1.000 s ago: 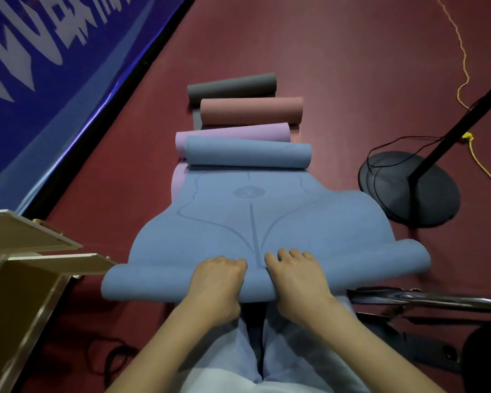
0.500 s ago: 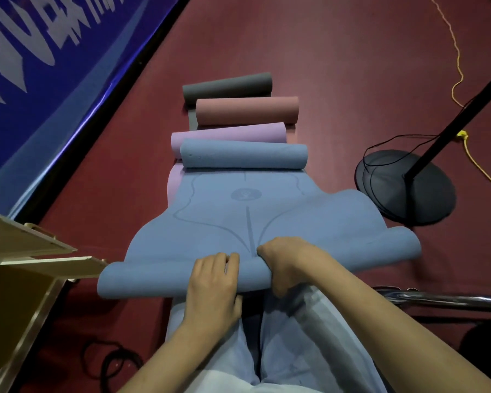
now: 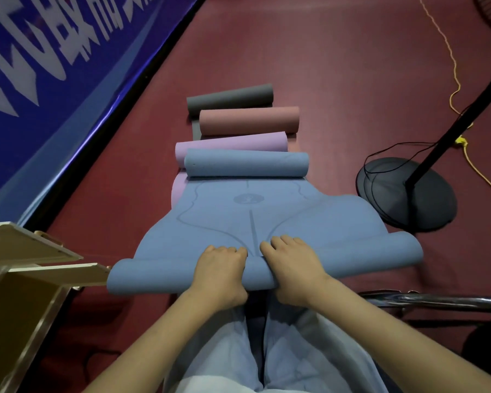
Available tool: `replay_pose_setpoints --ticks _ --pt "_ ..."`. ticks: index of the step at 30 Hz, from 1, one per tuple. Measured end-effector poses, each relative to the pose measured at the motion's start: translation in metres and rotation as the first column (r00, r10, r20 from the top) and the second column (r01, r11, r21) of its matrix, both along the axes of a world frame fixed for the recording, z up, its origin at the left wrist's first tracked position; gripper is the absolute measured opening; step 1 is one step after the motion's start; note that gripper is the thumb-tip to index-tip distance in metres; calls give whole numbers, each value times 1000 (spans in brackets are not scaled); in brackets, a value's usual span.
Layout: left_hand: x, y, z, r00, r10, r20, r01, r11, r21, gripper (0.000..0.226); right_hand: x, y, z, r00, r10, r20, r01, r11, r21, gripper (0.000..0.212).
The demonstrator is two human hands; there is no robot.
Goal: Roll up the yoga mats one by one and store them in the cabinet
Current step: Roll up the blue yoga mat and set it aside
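Your left hand (image 3: 220, 272) and right hand (image 3: 294, 268) sit side by side at the centre of the frame, knuckles up, fingers curled over the rolled near end of the blue yoga mat (image 3: 255, 222), each gripping that roll. The roll runs across the lower middle of the picture, from just beside the wooden cabinet (image 3: 26, 285) at the lower left to the right of centre, where its end lifts slightly. Beyond your hands the blue mat lies flat on the dark red floor (image 3: 323, 66), its printed lines and round emblem facing up, and its far end is curled into a second roll near the middle of the frame.

Behind that far roll, stepping toward the top of the frame, lie a purple mat (image 3: 230, 146), a pink mat (image 3: 248, 120) and a grey mat (image 3: 228, 99), each with its far end rolled, each overlapping the next.

At the right stands a black round stand base (image 3: 408, 194) with a pole rising to the right edge and a black cable looped over it; a yellow cord (image 3: 454, 75) trails across the floor at the upper right. A blue banner (image 3: 54, 80) with white lettering fills the upper left. A metal bar (image 3: 437, 300) crosses the lower right. Your light trousers (image 3: 289, 350) fill the bottom centre.
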State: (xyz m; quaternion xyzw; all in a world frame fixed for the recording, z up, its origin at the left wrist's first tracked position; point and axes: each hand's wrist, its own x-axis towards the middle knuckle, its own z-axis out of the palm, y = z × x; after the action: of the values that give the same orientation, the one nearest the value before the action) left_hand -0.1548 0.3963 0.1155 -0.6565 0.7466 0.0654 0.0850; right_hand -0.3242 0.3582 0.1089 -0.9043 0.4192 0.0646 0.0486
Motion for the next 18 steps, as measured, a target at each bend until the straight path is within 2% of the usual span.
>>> replay_pose_setpoints --ticks 2,4,6,9,12,15,18 --pt "0 -3 5 1000 16 -13 -16 1000 13 39 3 -12 9 1000 17 -22 -15 994 108 51" --pt "0 0 4 997 56 -56 -59 998 -39 42 8 -23 13 997 31 -66 -15 975 222 50" --pt "-1 9 -3 992 79 -99 -95 981 -170 55 11 -33 16 994 25 -110 14 939 345 51" --pt "-2 17 -17 982 38 -184 -90 955 -282 70 12 -44 25 987 38 -153 37 885 464 56" --pt "1 20 -30 982 3 -187 -55 959 -276 85 11 -50 28 987 11 -162 81 832 549 58" --pt "5 20 -37 994 -43 -101 11 954 -298 89 11 -52 26 986 14 -169 82 833 547 59" --pt "8 10 -31 998 -34 -48 17 947 -321 65 12 -44 16 993 -8 -119 58 907 418 53"
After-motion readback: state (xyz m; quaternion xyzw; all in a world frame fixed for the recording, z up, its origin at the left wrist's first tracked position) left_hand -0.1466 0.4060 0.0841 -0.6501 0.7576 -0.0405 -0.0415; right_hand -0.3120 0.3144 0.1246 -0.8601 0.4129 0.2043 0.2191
